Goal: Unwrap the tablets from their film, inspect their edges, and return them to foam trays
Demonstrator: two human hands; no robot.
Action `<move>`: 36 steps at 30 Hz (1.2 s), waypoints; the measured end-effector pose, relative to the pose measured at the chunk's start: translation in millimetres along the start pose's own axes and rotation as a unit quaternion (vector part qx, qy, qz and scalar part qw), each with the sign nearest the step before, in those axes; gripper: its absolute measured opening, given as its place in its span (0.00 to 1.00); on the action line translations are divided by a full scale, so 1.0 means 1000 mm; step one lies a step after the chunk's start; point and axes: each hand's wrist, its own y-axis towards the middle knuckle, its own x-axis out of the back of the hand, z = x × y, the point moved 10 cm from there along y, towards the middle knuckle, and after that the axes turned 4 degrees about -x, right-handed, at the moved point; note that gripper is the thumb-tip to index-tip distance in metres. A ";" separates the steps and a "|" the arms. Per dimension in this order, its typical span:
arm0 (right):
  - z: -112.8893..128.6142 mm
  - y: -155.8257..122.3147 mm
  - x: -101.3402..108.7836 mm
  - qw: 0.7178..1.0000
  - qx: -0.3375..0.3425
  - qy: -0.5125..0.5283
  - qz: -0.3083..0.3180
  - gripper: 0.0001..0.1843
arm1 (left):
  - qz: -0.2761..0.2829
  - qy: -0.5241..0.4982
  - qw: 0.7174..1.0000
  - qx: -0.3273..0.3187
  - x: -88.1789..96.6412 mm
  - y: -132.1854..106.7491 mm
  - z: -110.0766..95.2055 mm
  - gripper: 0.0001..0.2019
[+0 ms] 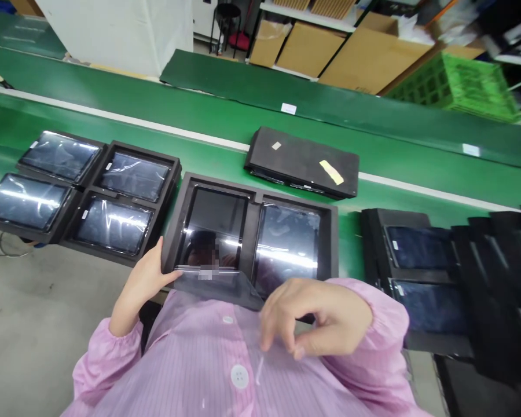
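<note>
A black foam tray (pixel 253 223) lies in front of me with two display screens in it. The left display screen (pixel 212 226) is dark and mirror-like; a thin see-through film (pixel 230 288) lifts over its near edge towards my right hand. My left hand (pixel 145 275) grips the tray's near left corner, thumb on the near edge of the screen and fingers along the outer side. Just in front of my shirt, my right hand (pixel 316 318) is closed in a pinch on the film. The right display screen (pixel 289 243) has a wrinkled, shiny covering.
More foam trays with screens (pixel 121 174) stand to the left. A closed dark foam block (pixel 304 156) with a yellow tape strip lies behind. Stacked trays (pixel 421 249) stand at the right. The green bench (pixel 217 130) runs across; a green crate (pixel 455 87) is beyond it.
</note>
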 end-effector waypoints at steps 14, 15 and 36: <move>-0.063 0.090 0.145 0.930 -0.141 -0.018 -0.339 0.20 | -0.026 -0.029 0.999 -0.004 0.018 0.052 -0.016 0.48; -0.069 0.100 0.146 0.930 -0.140 0.020 -0.340 0.19 | -0.023 -0.038 0.999 -0.008 0.018 0.053 -0.015 0.47; -0.091 -0.144 0.246 0.719 -0.248 -0.175 -0.625 0.13 | -0.109 0.191 0.965 -0.140 0.003 0.031 -0.098 0.35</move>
